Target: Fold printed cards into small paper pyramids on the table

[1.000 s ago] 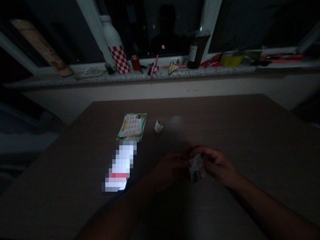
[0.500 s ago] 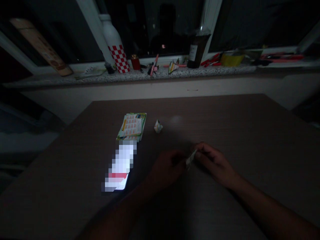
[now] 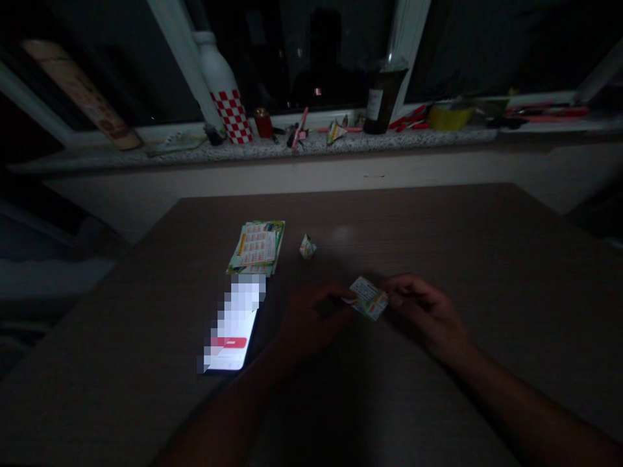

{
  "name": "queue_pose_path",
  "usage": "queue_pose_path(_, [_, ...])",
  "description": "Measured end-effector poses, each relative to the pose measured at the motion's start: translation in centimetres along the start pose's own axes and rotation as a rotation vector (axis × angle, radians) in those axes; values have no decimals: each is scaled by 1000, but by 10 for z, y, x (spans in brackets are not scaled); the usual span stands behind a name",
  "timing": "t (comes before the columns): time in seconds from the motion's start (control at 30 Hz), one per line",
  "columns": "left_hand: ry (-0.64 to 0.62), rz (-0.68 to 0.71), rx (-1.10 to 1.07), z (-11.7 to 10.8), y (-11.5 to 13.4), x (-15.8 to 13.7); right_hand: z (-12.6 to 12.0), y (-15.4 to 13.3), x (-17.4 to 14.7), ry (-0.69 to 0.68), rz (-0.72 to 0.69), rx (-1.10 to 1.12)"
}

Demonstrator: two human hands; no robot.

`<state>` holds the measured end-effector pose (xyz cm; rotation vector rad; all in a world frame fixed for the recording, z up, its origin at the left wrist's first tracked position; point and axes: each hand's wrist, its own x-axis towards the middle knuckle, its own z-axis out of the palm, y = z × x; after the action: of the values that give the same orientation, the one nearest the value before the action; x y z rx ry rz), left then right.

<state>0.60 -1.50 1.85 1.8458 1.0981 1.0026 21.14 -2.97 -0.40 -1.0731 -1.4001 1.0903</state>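
A small folded piece of printed paper (image 3: 370, 298), white with green and orange print, is held above the table between my two hands. My left hand (image 3: 316, 314) pinches its left corner between thumb and fingers. At the opposite corner, the thumb and fingertips of my right hand (image 3: 426, 308) close on the paper. Beyond my left hand, a small pointed folded-paper shape (image 3: 307, 247) stands on the table. To its left lies a stack of printed paper sheets (image 3: 256, 248).
A lit phone (image 3: 236, 324) lies on the dark wooden table (image 3: 438, 227), left of my left hand. Along the windowsill (image 3: 292, 149) stand a red-checked white bottle (image 3: 228, 97), a dark packet (image 3: 379, 104), a small red jar (image 3: 263, 123) and pens.
The folded paper has turned from nearly edge-on to showing its broad printed face. My hands have moved slightly apart, both still on it.
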Motion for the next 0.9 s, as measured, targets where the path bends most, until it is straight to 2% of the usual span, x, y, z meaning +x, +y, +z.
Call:
queue_pose_path(0.17, [40, -134, -114, 2, 5, 0, 0, -2, -1, -69, -108, -32])
queue_pose_path(0.4, [15, -141, -163, 1, 4, -1, 4, -8, 2, -7, -182, -45])
queue_pose_path(0.57, [-1, -121, -205, -2, 8, 0, 5, -9, 2, 56, -157, -43])
queue_pose_path(0.77, [92, -117, -171, 5, 3, -1, 10, -5, 1, 85, -78, -12])
queue_pose_path(0.9, [145, -137, -199, 14, 0, -2, 16, -5, -1, 168, 7, 15])
